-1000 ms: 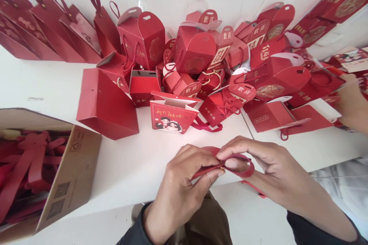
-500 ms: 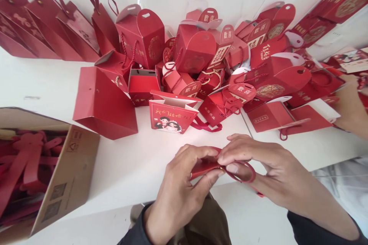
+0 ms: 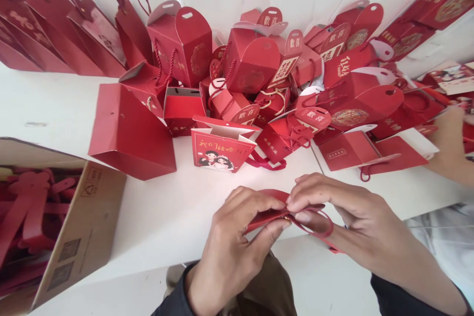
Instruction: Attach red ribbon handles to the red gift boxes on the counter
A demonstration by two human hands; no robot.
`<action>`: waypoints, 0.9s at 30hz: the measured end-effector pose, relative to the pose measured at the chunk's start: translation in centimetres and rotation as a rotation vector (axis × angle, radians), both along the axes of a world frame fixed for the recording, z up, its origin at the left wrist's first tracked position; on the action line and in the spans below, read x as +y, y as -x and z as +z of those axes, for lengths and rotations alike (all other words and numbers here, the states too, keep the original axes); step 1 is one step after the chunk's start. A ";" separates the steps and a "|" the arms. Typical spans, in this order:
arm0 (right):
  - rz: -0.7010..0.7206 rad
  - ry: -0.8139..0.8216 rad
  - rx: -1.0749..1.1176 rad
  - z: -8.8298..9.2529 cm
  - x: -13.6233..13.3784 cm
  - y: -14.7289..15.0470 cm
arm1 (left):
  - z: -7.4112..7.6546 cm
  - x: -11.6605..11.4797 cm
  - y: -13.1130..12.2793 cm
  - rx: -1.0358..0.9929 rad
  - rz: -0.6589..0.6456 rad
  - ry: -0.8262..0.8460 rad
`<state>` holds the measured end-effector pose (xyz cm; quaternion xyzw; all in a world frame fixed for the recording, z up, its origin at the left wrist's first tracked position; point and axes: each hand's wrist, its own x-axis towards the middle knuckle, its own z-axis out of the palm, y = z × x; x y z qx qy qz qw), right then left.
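Low in the middle of the head view, my left hand (image 3: 231, 239) is closed on the top edge of a red gift box (image 3: 261, 218), thumb on the near side and fingers over the far side. My right hand (image 3: 357, 217) pinches the same edge where a dark red strap loop (image 3: 329, 229) joins it. A small gold stud (image 3: 286, 217) shows between the thumbs. My hands hide most of this box. Just beyond them stands a small open red box (image 3: 222, 150) with a cartoon couple on its front.
A plain red box (image 3: 133, 133) stands left of centre. Finished-looking strap-handled boxes (image 3: 55, 29) line the back left, and several corded red boxes (image 3: 254, 66) crowd the back. A cardboard carton (image 3: 87, 217) of red straps (image 3: 37, 212) is at left. Another person's arm (image 3: 450, 145) reaches in from the right.
Both hands keep their hold on the box, with the fingertips and strap loop shifted slightly right. The background has shifted a little with the camera.
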<state>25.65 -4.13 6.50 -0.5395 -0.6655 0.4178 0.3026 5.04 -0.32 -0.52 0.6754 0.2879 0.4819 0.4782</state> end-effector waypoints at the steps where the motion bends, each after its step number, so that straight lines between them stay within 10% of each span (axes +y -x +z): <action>1: -0.002 0.004 -0.002 0.0 0.0 0.0 | 0.0 0.0 0.0 0.002 0.000 0.002; 27: -0.087 0.106 -0.002 0.3 0.7 0.5 | 0.0 -0.2 -0.1 -0.030 -0.002 0.096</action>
